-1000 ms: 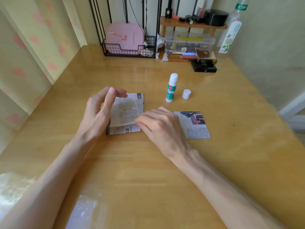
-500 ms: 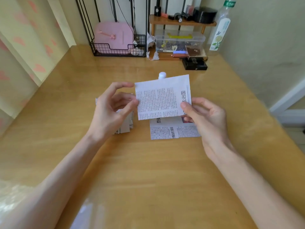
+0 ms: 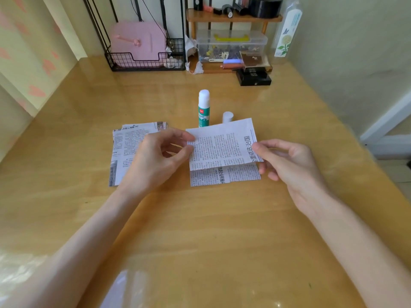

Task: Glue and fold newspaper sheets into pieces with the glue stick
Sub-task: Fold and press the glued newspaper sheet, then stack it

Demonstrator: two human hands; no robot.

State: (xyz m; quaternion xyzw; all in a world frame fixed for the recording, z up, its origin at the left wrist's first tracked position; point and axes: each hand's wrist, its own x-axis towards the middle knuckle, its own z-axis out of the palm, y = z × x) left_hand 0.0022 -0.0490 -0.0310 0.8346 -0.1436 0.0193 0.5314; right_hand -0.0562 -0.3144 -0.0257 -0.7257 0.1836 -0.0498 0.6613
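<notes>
On the shiny yellow table [image 3: 222,230], right in the middle, a person holds a small newspaper sheet [image 3: 222,145] with both hands. The left hand [image 3: 155,158] pinches the sheet's left edge between the thumb and the first finger. Its other fingers are curled in loosely. The right hand [image 3: 291,163] pinches the right edge, with the thumb on top and the other fingers bent under the paper. The sheet is wide and full of tiny black print, with a line of big letters down its right side.

Just under the sheet's near edge lies another newspaper piece [image 3: 224,177], flat on the table. The held sheet covers its far part. To the left, partly under the left hand, lies a pile of newspaper pieces [image 3: 126,147].

Behind the held sheet stands the glue stick [image 3: 203,107], upright, green and white. Its white cap [image 3: 227,116] stands near it on the right, not touching it. The sheet hides the bottoms of both.

Far back by the wall sits a black wire basket [image 3: 124,61] with a pink case [image 3: 138,41] in it. Next to that is a small wooden shelf [image 3: 233,18] with a clear plastic box [image 3: 231,41] under it. A tall clear bottle [image 3: 288,30] with a flower on it stands in the corner.
</notes>
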